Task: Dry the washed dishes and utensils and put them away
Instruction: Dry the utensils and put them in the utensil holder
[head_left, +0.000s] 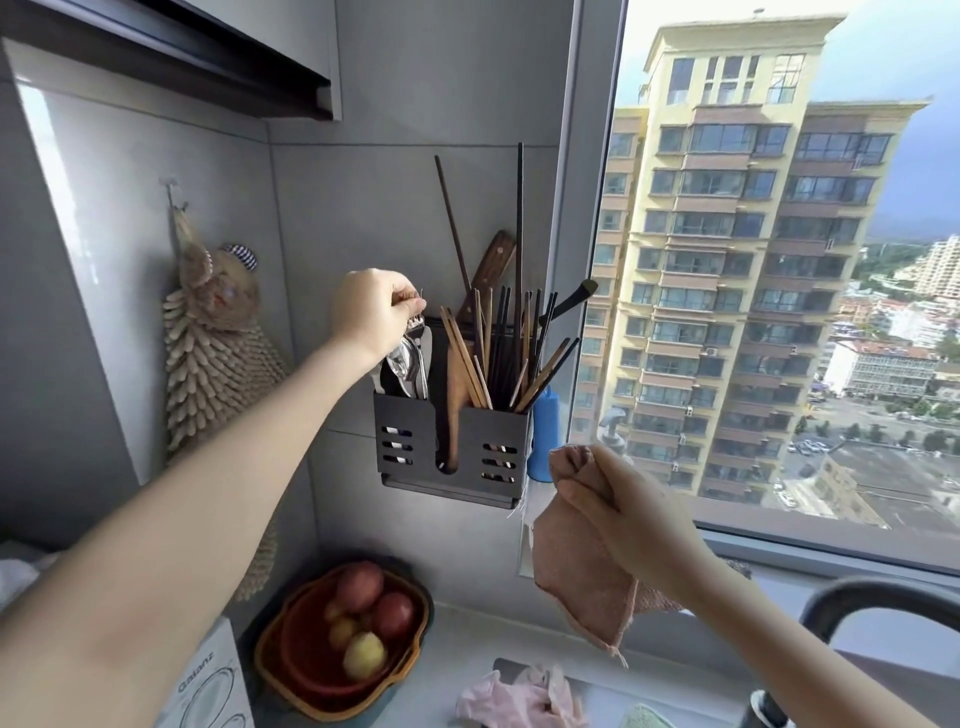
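- Black metal holder (405, 447) hung on the grey wall beside the window, with slotted front walls and a notch in the middle.
- Left hand (376, 306) was raised at the top of the holder's left compartment, fingers curled and pinching the upper ends of the steel cutlery (413, 364).
- That cutlery, spoons and what looked like a fork, stood upright in the left compartment with its lower ends behind the front wall.
- Right hand (618, 504) was lower and to the right of the holder, fingers closed round the bunched top of a pink cloth (576, 571), which hung below the fist.
- Chopsticks (498, 343), dark and pale, fanned out of the right compartment; two long ones rose well above the rest.
- A wooden spatula (457, 400) stood in the middle notch, and a wooden-handled knife (491, 270) leaned behind the chopsticks.
- A blue object (543, 431) sat just beside the holder's right wall.
- A beige tufted hand towel (208, 374) hung from a wall hook to the left.
- On the counter below, an orange bowl (275, 670) held red and yellow fruit, and pink gloves (519, 696) lay near the bottom edge.
- A dark curved tap (872, 592) showed at lower right.
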